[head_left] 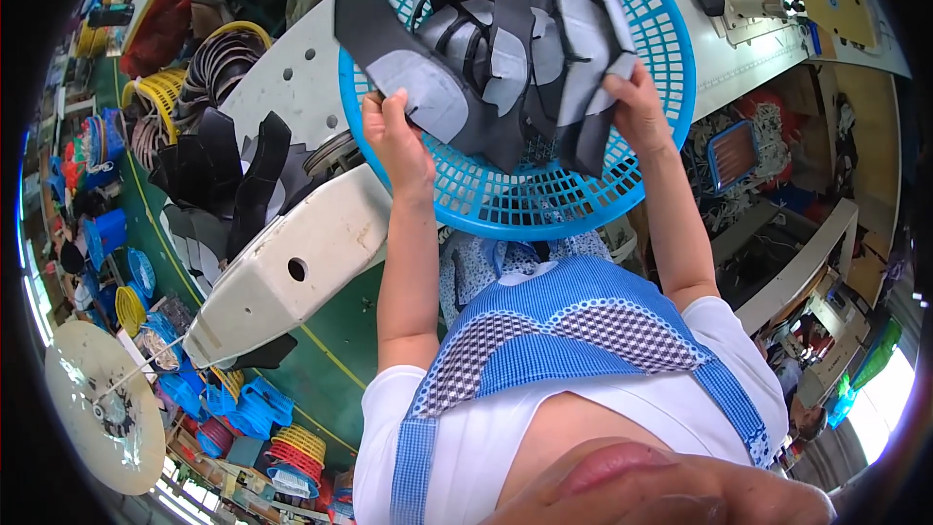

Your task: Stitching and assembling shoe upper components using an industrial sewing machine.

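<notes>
A round blue plastic basket (671, 49) with a lattice wall stands before me, holding a loose heap of black and grey shoe upper pieces (510, 58). At its left side my left hand (398, 141) is closed, thumb on top, on one black shoe upper piece (374, 34) with a pale grey patch. Across the basket, my right hand (639, 109) pinches the edge of another shoe upper piece (586, 49), long, black and grey. Both pieces are raised over the heap. The fingers beneath them are partly hidden.
The basket rests by a white worktable (306, 78). A cream sewing machine arm (292, 253) juts out at left, with more black pieces (238, 165) behind it. Yellow baskets (155, 102) stand farther left. At the right are a machine fixture (748, 5) and a bin of scraps (734, 156).
</notes>
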The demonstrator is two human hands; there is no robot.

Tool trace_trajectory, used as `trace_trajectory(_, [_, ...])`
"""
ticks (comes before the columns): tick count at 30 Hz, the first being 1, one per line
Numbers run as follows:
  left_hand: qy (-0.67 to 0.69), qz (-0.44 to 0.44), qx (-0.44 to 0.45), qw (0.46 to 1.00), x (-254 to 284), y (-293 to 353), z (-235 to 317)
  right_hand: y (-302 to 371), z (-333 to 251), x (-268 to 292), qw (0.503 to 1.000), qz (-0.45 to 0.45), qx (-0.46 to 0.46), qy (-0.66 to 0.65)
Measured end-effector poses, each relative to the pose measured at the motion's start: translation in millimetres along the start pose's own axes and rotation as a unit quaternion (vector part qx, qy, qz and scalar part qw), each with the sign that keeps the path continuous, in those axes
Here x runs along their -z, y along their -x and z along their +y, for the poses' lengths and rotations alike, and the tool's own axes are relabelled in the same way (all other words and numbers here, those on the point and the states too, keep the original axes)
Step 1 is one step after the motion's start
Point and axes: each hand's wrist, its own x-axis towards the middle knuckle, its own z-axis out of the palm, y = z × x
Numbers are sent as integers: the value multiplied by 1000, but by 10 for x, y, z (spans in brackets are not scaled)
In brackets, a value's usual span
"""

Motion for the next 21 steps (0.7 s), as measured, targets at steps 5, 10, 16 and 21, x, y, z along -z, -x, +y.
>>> trace_trajectory(5, [-81,68,-68,992,39,-61,-60,-206,701,-237,964,25,-117,235])
trace_trajectory(10, [-106,89,-38,990,-55,31,-1,-126,1027,-185,963,115,-122,212])
trace_trajectory(16, [-196,-112,-52,973,-577,36,-595,56,771,-67,989,104,-92,-42])
trace_trajectory(21, [-479,54,-103,870,-356,-49,-1075,-85,697,-64,980,94,-125,119])
